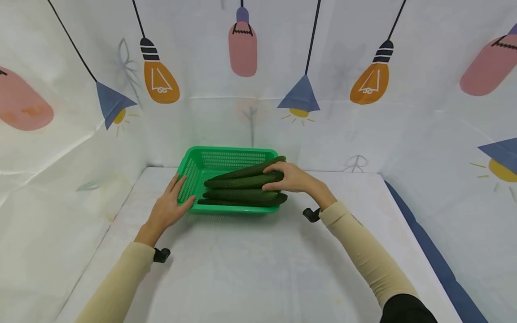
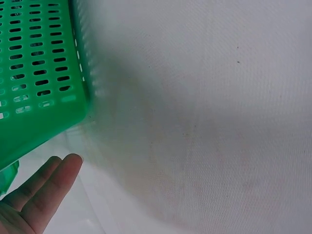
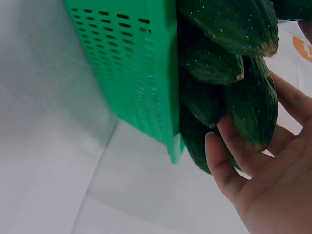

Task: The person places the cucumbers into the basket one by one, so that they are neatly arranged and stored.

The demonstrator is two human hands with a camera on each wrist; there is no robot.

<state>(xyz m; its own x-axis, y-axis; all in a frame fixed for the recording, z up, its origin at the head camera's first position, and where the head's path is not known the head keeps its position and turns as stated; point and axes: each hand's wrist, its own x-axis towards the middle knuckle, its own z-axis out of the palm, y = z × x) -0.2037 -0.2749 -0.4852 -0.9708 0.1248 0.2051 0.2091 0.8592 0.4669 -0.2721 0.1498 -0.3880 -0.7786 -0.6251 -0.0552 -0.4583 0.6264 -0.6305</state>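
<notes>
A green plastic basket [image 1: 238, 154] with slotted walls stands at the back of the table. Several long dark green cucumbers lie lengthwise in it, their right ends reaching over the right rim. My right hand [image 1: 288, 177] grips one cucumber [image 1: 238, 183] near its right end, thumb in front and fingers behind. Close up in the right wrist view, the fingers curl about that cucumber [image 3: 251, 105] among the other tips. Against the basket's left side, my left hand [image 1: 167, 208] has its fingers extended and thumb spread at the front left corner. Two straight fingers [image 2: 53, 190] show in the left wrist view.
The white table [image 1: 258, 264] spreads out in front of the basket. Right behind it hangs a white curtain [image 1: 218, 121] printed with lamps and bulbs. Dark blue fabric [image 1: 428, 242] runs along the table's right edge.
</notes>
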